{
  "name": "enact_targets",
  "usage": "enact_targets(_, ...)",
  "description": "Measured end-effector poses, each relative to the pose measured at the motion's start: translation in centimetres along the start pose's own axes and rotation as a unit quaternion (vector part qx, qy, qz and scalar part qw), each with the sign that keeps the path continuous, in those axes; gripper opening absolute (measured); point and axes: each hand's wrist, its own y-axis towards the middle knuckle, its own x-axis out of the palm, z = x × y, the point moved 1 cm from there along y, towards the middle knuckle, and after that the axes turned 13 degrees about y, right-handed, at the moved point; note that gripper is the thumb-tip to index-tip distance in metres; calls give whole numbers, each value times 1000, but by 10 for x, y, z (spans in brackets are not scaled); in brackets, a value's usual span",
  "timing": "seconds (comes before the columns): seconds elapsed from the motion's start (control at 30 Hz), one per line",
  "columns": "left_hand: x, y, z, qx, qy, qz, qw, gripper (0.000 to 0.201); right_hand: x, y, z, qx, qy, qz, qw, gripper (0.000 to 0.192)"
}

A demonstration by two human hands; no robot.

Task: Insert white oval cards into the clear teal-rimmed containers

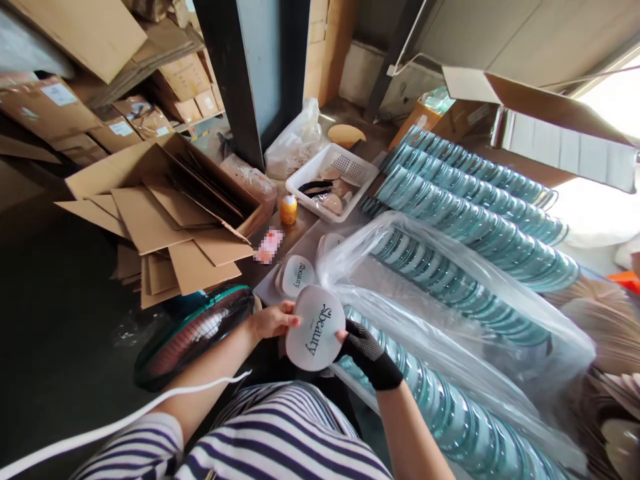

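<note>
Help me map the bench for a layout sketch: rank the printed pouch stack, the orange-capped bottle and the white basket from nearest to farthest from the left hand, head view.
From the left hand:
1. Printed pouch stack, just above the hand.
2. Orange-capped bottle, farther up, beside the cardboard box.
3. White basket, beyond the bottle, up and to the right.

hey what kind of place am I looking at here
Probably a small packing workshop or stockroom. Rows of identical teal-rimmed round cases fill the right side, flattened cardboard boxes pile up on the left, and both hands hold a white branded pouch.
</note>
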Motion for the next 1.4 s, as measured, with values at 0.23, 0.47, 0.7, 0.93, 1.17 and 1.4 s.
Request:
enact_targets(0.23,19,6,19,-10,43,-11,999,43,-7,-21,-10,-25,-8,68,997,46)
enact_targets(0.47,40,22,16,4,130,18,991,37,-24,-37,-8,-49,25,146,988,44)
enact_targets(0.7,57,33,18,-31,68,-93,993,50,-41,-54,5,-51,111,64,990,53)
enact_targets(0.93,86,43,4,-62,27,-166,984,65,-56,-87,5,-66,151,-12,986,50)
enact_targets(1.17,160,50,-2,-45,104,-142,983,48,-108,-140,18,-62,132,5,989,60)
enact_targets(1.4,271,105,-48,-3,83,21,996,53,-206,-212,28,-172,164,213,948,70)
